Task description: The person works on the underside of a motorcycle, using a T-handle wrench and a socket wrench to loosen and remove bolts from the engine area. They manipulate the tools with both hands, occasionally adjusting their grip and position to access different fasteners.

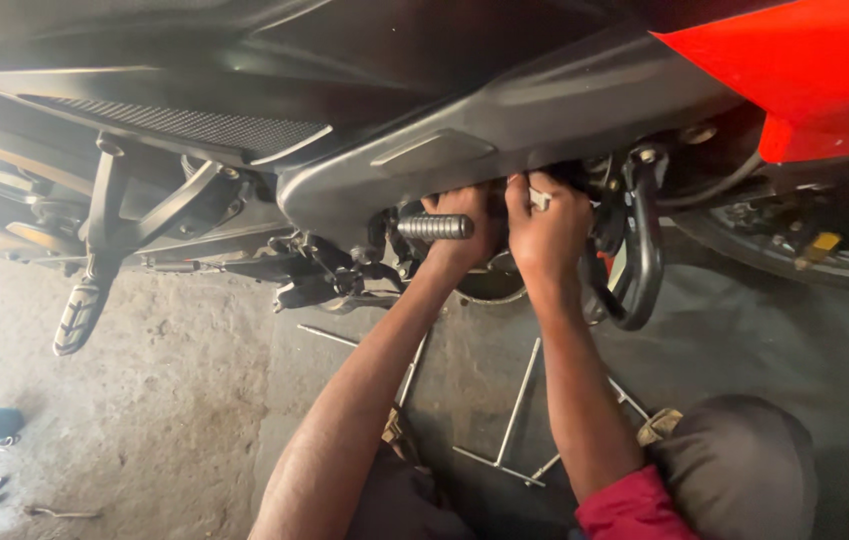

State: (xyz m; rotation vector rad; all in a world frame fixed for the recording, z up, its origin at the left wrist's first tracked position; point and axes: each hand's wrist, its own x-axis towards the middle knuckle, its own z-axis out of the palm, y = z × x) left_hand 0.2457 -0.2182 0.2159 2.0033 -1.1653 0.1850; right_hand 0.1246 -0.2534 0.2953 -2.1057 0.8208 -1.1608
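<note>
Motorcycle (504, 130): black side panel and red fairing (814, 70) fill the upper view; seen from low down. Both hands are pushed up under the panel's lower edge, into the engine area. Whether the bike is on a stand cannot be told; any rocking while the hands are tucked in there could pinch them against the frame.

Floor (174, 400): rough concrete, dark and possibly oily near the bike. A slip of the knees (734, 470) could jerk the arms.

Crash guard (644, 260): black loop just right of the right hand. Knuckles could be struck on it if a fastener lets go suddenly.

T-handle wrenches (514, 410): several thin rods lying on the floor between the forearms, under the work. Anything dropped could land among them and be lost.

Footpeg (434, 227): ribbed, metal, sticking out just beside the left hand. It could be knocked by the wrist.

Left hand (464, 225): curled up under the panel, fingers hidden; what it grasps cannot be told.

Right hand (544, 225): clenched, a small pale metal piece (540, 200) showing at the fingers, seemingly held. Its kind cannot be made out. A poor seat on a hidden fastener could round it off.
</note>
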